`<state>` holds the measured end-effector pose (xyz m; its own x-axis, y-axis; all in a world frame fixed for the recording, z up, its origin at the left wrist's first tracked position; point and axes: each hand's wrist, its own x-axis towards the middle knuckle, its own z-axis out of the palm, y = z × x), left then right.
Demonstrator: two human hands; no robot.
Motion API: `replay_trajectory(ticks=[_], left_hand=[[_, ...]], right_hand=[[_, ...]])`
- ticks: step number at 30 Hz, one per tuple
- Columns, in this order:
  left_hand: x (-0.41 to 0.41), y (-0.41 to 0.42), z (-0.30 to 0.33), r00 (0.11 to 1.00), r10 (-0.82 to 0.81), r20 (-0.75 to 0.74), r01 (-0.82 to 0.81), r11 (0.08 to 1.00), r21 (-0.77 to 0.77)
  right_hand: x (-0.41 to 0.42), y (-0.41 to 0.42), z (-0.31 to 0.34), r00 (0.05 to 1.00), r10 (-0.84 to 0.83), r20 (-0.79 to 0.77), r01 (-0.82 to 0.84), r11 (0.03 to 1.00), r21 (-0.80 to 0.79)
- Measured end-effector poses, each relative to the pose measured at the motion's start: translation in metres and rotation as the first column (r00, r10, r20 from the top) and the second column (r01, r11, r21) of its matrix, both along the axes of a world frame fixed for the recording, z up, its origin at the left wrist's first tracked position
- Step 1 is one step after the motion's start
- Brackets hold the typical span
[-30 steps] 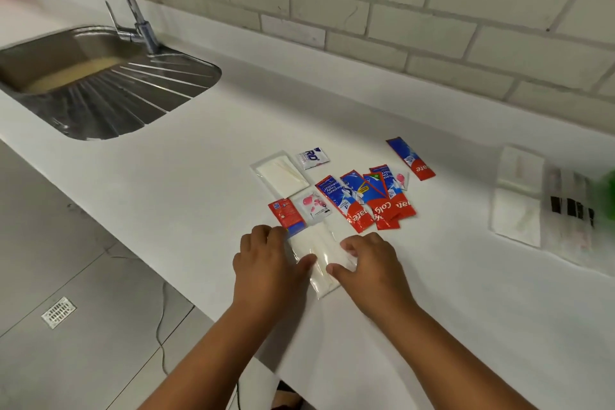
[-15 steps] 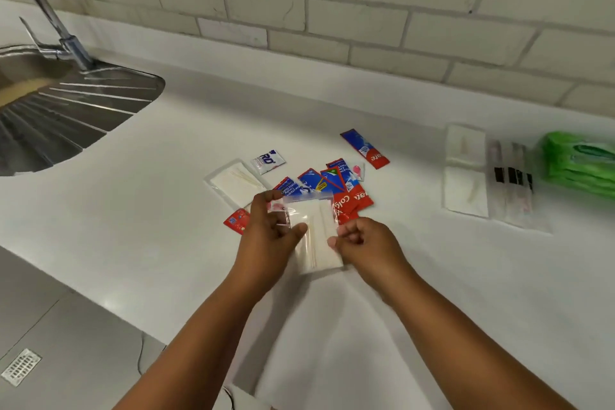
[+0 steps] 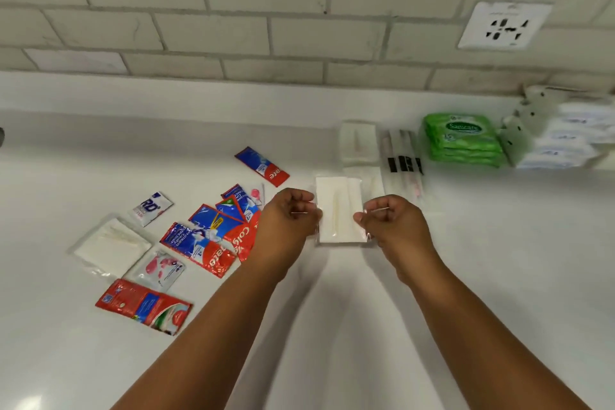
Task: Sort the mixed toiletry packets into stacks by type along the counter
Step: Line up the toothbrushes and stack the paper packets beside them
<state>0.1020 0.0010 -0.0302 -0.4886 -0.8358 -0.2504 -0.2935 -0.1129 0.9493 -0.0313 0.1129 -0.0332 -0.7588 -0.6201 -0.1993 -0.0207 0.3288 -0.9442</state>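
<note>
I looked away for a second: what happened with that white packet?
Both hands, left hand and right hand, picked the clear white packet off the counter and carried it right, toward the matching white packets. The toothpaste sachets stayed where they were.

We've lifted the clear white packet (image 3: 338, 210) off the counter, both hands moved right toward the white stack (image 3: 358, 143).

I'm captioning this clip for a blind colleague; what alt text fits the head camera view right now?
Both hands, left hand and right hand, hold a clear packet of white contents by its side edges above a white counter. Red and blue toothpaste sachets lie mixed at the left; green wipes packs sit stacked by the brick wall.
</note>
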Motion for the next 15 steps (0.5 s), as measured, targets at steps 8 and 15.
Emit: replay_trajectory(ticks=[8,15], left_hand=[[-0.078,-0.01,-0.013,0.99,-0.03,0.137,0.039,0.997,-0.067],[-0.095,-0.02,-0.027,0.982,-0.007,0.187,0.037,0.987,-0.157]], right_hand=[[-0.058,-0.009,-0.007,0.93,-0.018,-0.368,0.098,0.975,0.199],[-0.076,-0.024,-0.017,0.863,0.1,-0.496,0.096,0.93,0.354]])
